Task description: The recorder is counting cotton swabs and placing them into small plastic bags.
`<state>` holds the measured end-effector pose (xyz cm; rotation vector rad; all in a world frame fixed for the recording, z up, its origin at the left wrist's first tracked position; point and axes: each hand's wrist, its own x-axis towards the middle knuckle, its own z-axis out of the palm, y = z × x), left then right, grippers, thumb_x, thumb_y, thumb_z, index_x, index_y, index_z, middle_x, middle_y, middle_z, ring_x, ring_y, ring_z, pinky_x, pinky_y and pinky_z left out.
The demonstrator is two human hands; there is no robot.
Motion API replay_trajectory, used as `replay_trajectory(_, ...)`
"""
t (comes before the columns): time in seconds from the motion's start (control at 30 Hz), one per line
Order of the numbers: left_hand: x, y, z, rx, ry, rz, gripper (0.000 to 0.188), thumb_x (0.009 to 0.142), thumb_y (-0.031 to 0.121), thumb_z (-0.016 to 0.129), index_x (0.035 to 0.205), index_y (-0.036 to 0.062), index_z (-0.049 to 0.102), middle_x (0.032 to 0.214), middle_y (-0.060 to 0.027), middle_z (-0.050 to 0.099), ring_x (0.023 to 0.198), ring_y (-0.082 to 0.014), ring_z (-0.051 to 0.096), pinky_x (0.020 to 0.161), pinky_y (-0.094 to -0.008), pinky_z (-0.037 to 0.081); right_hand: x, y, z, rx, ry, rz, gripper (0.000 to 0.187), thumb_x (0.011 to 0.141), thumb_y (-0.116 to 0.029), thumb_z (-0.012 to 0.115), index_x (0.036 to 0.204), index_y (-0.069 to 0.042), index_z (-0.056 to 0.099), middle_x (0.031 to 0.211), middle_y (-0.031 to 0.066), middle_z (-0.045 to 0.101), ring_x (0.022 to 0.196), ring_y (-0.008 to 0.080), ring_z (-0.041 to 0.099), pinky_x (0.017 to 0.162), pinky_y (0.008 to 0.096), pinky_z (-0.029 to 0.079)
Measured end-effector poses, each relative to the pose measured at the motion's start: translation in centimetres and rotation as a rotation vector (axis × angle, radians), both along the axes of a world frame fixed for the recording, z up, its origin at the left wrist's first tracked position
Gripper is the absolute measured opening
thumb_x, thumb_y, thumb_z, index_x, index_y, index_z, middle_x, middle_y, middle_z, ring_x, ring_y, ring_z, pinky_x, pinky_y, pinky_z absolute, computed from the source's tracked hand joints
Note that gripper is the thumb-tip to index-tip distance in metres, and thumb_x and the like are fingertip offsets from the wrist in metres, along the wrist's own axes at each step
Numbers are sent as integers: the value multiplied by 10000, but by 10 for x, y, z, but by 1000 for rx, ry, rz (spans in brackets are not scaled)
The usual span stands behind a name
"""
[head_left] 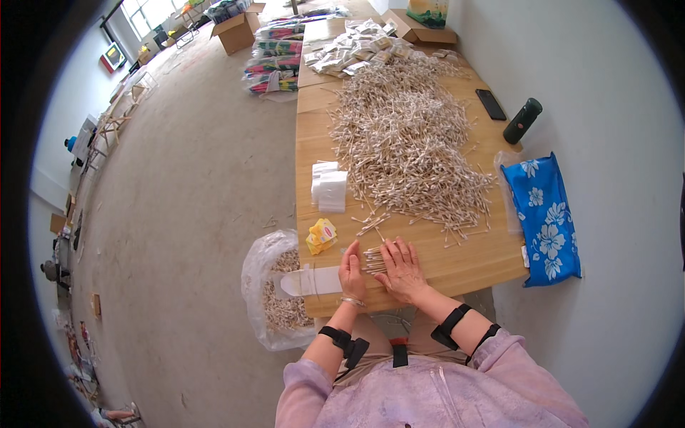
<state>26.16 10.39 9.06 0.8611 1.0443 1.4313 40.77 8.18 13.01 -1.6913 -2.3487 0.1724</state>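
A small row of cotton swabs (374, 261) lies on the wooden table between my two hands. My right hand (404, 272) rests palm down at the row's right side, fingers stretched and partly over the swabs. On the other side stands my left hand (352, 274), on its edge with fingers extended, beside the swab ends. Neither hand is closed around anything I can see. Just beyond them spreads a large heap of loose cotton swabs (407, 135). Yellow cards (322, 236) and a stack of clear plastic bags (331, 191) lie to the left.
A white strip (321, 281) reaches the table's left edge, above a plastic bag of swabs (258, 299). Filled packets (360, 46) pile up at the far end. Along the right are a phone (491, 105), a dark green bottle (523, 121) and a blue flowered pouch (546, 221).
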Motion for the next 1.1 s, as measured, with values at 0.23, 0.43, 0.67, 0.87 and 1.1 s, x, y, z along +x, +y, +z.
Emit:
replay_trajectory(0.23, -4, 1, -2, -30, -55, -29, 405, 1015, 226, 380, 1305, -49, 441, 1345, -133, 467, 1272, -213, 417, 1100, -332, 307, 3, -12, -1, 2, -1, 80, 745, 825, -464, 597, 1402, -69, 338, 1451, 142, 276, 1375, 343, 180, 1131, 500, 121)
replay_trajectory(0.43, -1, 2, 0, -23, 3, -19, 404, 1015, 235, 381, 1297, -44, 455, 1336, -132, 475, 1262, -214, 428, 1091, -326, 317, 8, -13, -5, 31, 106, 73, 710, 812, -419, 617, 1372, -56, 374, 1426, 152, 303, 1342, 354, 235, 1119, 506, 156)
replay_trajectory(0.67, 4, 4, -1, -31, 132, 29, 377, 1010, 226, 407, 1270, -32, 494, 1290, -113, 518, 1215, -195, 474, 1064, -308, 354, 34, 13, -13, 108, 740, -155, 461, 791, -11, 496, 1251, 0, 481, 1344, 193, 406, 1258, 376, 364, 1073, 438, 283)
replay_trajectory(0.87, 9, 6, 1, -75, 169, 117, 354, 1008, 191, 400, 1237, -45, 531, 1232, -125, 564, 1173, -194, 511, 1026, -300, 384, 48, 17, -25, 127, 667, -27, 454, 774, 18, 483, 1228, 23, 492, 1329, 201, 439, 1270, 367, 380, 1081, 436, 296)
replay_trajectory(1.1, 8, 3, -2, -87, 157, 181, 371, 1008, 233, 412, 1221, -37, 552, 1207, -114, 579, 1136, -185, 531, 994, -294, 410, 43, 17, -20, 85, 720, 32, 466, 783, 42, 474, 1248, 13, 469, 1341, 196, 434, 1278, 375, 376, 1074, 439, 302)
